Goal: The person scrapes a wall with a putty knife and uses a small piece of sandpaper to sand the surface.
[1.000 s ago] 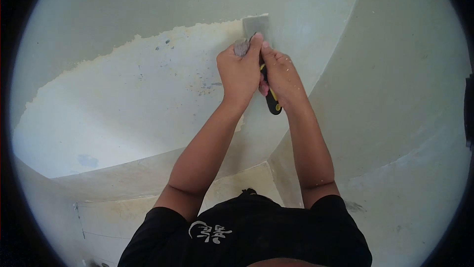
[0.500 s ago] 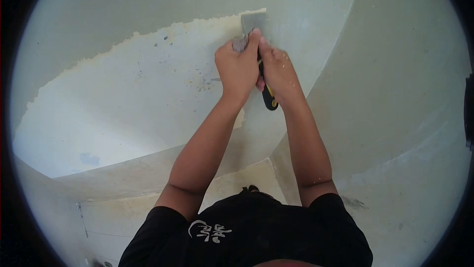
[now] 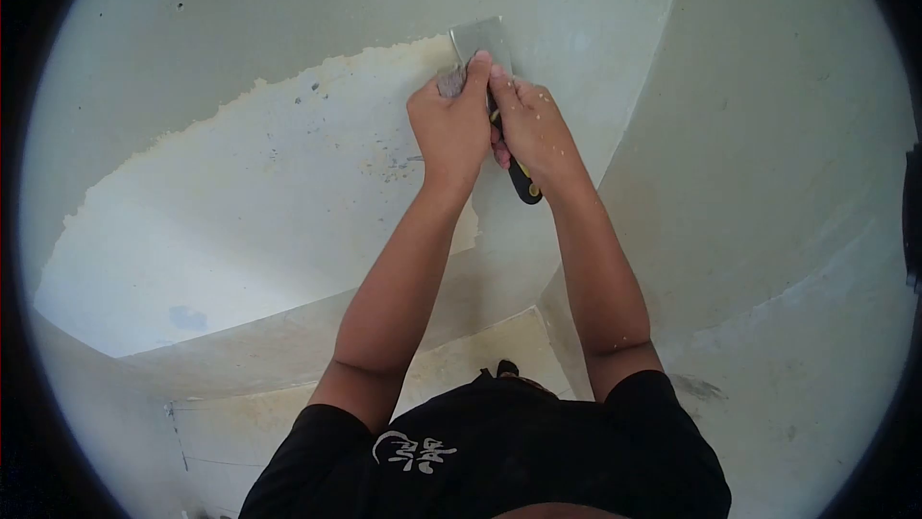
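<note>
A putty knife (image 3: 482, 36) with a wide metal blade and a black-and-yellow handle lies against the grey-green wall surface (image 3: 576, 20), at the upper right end of a bare, pale patch (image 3: 240, 193) with a ragged edge. My left hand (image 3: 451, 130) is closed at the knife's neck, its thumb pressed along the base of the blade. A rough grey piece (image 3: 451, 84) shows between its thumb and fingers. Wrapped around the handle from the right is my right hand (image 3: 533, 130), thumb beside the left one. Pale flecks dot its back. The handle's end sticks out below.
Dark specks and small pits (image 3: 394, 168) mark the bare patch. A curved wall (image 3: 749, 154) rises on the right, meeting the surface at a long seam. Below, a ledge (image 3: 288, 337) crosses behind my arms. A dark object (image 3: 912, 217) shows at the right edge.
The putty knife and both hands have shifted slightly left, and the blade has turned a little to the left. The view has shifted slightly too. Both hands keep their grip.
</note>
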`<state>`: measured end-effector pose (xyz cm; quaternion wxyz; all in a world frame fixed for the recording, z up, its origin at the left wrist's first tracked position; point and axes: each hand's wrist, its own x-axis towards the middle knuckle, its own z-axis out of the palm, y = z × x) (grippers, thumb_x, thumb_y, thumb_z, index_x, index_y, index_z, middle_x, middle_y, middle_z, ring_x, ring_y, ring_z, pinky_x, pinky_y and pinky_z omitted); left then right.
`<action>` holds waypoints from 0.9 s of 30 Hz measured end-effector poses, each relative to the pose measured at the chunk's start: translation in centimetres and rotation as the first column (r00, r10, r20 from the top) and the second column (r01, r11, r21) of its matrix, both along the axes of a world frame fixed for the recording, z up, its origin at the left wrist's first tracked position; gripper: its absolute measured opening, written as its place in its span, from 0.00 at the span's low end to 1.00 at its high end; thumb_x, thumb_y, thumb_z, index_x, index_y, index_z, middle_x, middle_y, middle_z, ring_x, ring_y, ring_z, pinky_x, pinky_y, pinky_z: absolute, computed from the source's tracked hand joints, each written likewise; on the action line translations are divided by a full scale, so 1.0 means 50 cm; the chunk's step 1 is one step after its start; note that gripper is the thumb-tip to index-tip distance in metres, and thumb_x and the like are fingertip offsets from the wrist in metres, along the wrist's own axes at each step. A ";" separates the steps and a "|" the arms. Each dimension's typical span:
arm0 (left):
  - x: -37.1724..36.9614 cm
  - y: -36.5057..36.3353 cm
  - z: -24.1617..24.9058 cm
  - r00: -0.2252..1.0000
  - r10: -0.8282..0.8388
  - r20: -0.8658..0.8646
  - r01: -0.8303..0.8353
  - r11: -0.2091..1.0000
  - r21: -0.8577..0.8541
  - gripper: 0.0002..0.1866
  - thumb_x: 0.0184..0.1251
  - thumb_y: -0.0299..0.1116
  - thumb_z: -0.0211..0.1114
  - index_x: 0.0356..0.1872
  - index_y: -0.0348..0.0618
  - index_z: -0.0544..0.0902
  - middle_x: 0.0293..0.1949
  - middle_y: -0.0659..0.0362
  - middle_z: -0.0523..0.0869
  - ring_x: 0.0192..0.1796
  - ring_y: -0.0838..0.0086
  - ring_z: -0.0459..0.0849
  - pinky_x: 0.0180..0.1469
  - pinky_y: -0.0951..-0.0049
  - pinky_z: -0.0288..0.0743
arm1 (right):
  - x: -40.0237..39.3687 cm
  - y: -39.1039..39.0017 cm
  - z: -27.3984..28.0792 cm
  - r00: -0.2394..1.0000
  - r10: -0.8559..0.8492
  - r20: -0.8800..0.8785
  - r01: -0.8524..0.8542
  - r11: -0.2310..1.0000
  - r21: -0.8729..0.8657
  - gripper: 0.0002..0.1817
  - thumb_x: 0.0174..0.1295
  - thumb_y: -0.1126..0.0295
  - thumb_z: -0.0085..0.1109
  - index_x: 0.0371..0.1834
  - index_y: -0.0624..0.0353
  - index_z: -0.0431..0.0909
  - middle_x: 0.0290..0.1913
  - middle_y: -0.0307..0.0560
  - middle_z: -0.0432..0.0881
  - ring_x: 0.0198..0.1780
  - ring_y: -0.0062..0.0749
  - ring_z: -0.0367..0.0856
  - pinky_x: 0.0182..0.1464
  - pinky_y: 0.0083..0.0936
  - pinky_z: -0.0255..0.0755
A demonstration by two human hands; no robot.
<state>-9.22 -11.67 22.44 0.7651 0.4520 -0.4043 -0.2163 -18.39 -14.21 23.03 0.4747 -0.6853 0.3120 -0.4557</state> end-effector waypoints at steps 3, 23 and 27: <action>-0.008 0.003 0.010 0.998 -0.038 -0.058 0.037 0.999 -0.024 0.17 0.68 0.37 0.67 0.21 0.40 0.77 0.15 0.65 0.72 0.16 0.83 0.67 0.17 0.75 0.60 | -0.002 -0.006 -0.003 1.000 -0.019 0.001 0.019 1.000 0.021 0.31 0.76 0.49 0.38 0.21 0.64 0.70 0.13 0.43 0.70 0.11 0.28 0.69 0.16 0.28 0.65; 0.007 0.030 0.061 0.987 -0.133 -0.087 0.131 0.991 -0.029 0.13 0.67 0.35 0.67 0.25 0.40 0.79 0.15 0.65 0.73 0.14 0.82 0.67 0.15 0.75 0.60 | 0.020 0.021 0.029 0.998 -0.029 0.063 0.026 0.998 0.057 0.31 0.76 0.49 0.39 0.20 0.63 0.70 0.13 0.43 0.70 0.12 0.26 0.68 0.16 0.27 0.62; 0.013 0.014 0.027 0.993 -0.094 -0.071 0.093 0.996 -0.015 0.16 0.68 0.36 0.67 0.22 0.38 0.78 0.15 0.64 0.73 0.14 0.82 0.68 0.15 0.74 0.60 | 0.020 0.023 0.007 0.998 -0.049 0.032 0.048 0.998 0.028 0.30 0.76 0.49 0.39 0.21 0.63 0.70 0.13 0.42 0.69 0.12 0.26 0.68 0.16 0.26 0.62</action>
